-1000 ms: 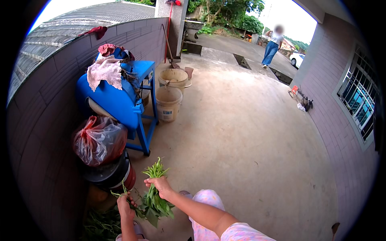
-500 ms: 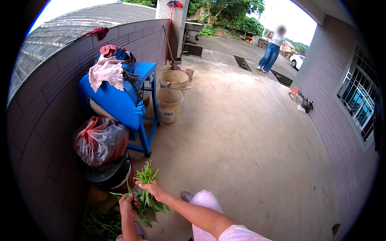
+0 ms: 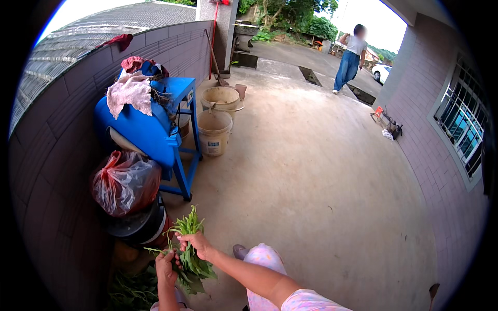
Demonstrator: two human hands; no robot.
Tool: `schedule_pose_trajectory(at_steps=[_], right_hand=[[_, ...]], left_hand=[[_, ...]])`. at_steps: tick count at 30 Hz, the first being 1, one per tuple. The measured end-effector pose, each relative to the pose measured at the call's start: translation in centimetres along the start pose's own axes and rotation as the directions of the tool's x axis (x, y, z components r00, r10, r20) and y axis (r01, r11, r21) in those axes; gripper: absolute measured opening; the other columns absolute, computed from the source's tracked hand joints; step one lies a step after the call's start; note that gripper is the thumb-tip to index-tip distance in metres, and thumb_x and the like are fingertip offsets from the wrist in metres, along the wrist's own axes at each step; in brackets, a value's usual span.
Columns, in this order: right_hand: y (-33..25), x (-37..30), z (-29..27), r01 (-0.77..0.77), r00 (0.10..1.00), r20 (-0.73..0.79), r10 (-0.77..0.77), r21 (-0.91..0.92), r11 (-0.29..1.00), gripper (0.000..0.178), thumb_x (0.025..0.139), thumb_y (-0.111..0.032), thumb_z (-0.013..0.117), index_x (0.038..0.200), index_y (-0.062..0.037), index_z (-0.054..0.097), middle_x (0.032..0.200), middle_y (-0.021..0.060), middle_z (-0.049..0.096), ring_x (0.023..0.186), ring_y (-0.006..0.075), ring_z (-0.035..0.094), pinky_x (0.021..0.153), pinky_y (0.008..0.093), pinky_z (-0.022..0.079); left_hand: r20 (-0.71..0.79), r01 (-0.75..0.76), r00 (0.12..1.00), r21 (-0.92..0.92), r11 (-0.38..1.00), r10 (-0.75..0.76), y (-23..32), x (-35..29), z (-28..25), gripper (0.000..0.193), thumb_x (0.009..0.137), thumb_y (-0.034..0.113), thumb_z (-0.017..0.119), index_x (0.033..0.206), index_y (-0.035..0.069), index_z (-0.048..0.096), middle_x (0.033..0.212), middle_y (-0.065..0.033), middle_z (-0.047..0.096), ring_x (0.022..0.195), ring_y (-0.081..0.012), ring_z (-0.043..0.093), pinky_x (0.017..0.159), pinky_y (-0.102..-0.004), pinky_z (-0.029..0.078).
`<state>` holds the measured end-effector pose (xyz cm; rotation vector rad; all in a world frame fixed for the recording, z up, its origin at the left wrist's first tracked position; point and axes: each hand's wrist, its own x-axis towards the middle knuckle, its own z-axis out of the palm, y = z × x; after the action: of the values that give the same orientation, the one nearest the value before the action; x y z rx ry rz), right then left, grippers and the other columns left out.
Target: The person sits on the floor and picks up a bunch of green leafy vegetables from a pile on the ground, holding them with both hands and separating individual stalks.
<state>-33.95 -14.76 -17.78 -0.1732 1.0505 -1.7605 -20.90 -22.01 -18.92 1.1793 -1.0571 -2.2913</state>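
A bunch of leafy green stems (image 3: 189,224) is clasped in my right hand (image 3: 196,244), its cut ends upward and its leaves hanging below. Just left of it and lower, my left hand (image 3: 166,265) is closed, pinching a thin green stem that sticks out to the left. The two hands are close together, and leaves partly hide the left fingertips. On the floor at the lower left, in shadow, lies a heap of more greens (image 3: 132,291).
Left of me, a tied plastic bag (image 3: 127,181) rests on a dark bucket (image 3: 136,225). Beyond stand a blue machine (image 3: 136,132) with cloths on it and pale buckets (image 3: 215,136). A person (image 3: 350,59) is at the far end, near a drainage gap (image 3: 310,76).
My hands stay nearly in place with the greens. The person in the distance has stepped and turned a little. The view has shifted slightly.
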Motion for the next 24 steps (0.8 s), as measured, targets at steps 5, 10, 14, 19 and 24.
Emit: schedule_pose_trajectory(at_steps=[5,10,14,19,24], right_hand=[[0.3,0.3,-1.6,-0.223,0.966,0.162,0.203,0.117,0.968,0.010,0.077,-0.010,0.055,0.076,-0.0003,0.055,0.058,0.0039,0.050,0.056,0.0141,0.052,0.057,0.0276,0.043],[-0.3,-0.3,-0.9,-0.324,0.921,0.266,0.285,0.116,0.939,0.023,0.081,-0.015,0.052,0.094,0.0029,0.058,0.087,0.0083,0.059,0.073,0.0171,0.053,0.070,0.0326,0.047],[-0.7,-0.9,-0.3,-0.357,0.906,0.294,0.306,0.140,0.924,0.026,0.082,-0.016,0.051,0.098,0.0031,0.057,0.091,0.0083,0.059,0.073,0.0168,0.053,0.069,0.0333,0.047],[-0.7,-1.1,-1.0,-0.294,0.902,0.360,0.239,0.105,0.950,0.018,0.081,-0.018,0.054,0.073,-0.0018,0.055,0.065,0.0052,0.054,0.063,0.0161,0.053,0.061,0.0308,0.047],[-0.5,-0.6,-1.3,-0.130,0.981,0.151,0.122,0.040,0.991,0.018,0.078,-0.012,0.057,0.064,-0.0060,0.048,0.053,0.0012,0.045,0.050,0.0132,0.048,0.051,0.0278,0.043]], left_hand=[[0.000,0.031,1.000,-0.003,1.000,-0.031,0.1,-0.3,0.5,0.006,0.081,0.010,0.048,0.083,0.005,0.050,0.058,-0.0018,0.047,0.044,-0.0114,0.040,0.038,-0.0248,0.032],[0.025,0.040,0.999,0.001,0.999,-0.040,-0.2,0.0,0.0,0.005,0.081,0.009,0.047,0.082,0.005,0.050,0.059,-0.0015,0.048,0.044,-0.0109,0.040,0.039,-0.0243,0.032],[0.028,0.033,0.999,0.013,0.999,-0.033,-0.4,-0.3,0.3,0.004,0.080,0.009,0.048,0.079,0.005,0.050,0.058,-0.0011,0.047,0.044,-0.0102,0.040,0.038,-0.0238,0.032],[0.042,0.052,0.998,0.052,0.997,-0.054,-0.8,-0.2,0.4,0.003,0.079,0.008,0.048,0.078,0.005,0.049,0.058,-0.0016,0.047,0.044,-0.0105,0.040,0.038,-0.0236,0.031],[0.051,0.085,0.995,0.041,0.996,-0.087,-0.3,-0.9,1.3,0.003,0.079,0.009,0.048,0.080,0.006,0.048,0.058,-0.0013,0.046,0.043,-0.0109,0.039,0.038,-0.0247,0.031]])
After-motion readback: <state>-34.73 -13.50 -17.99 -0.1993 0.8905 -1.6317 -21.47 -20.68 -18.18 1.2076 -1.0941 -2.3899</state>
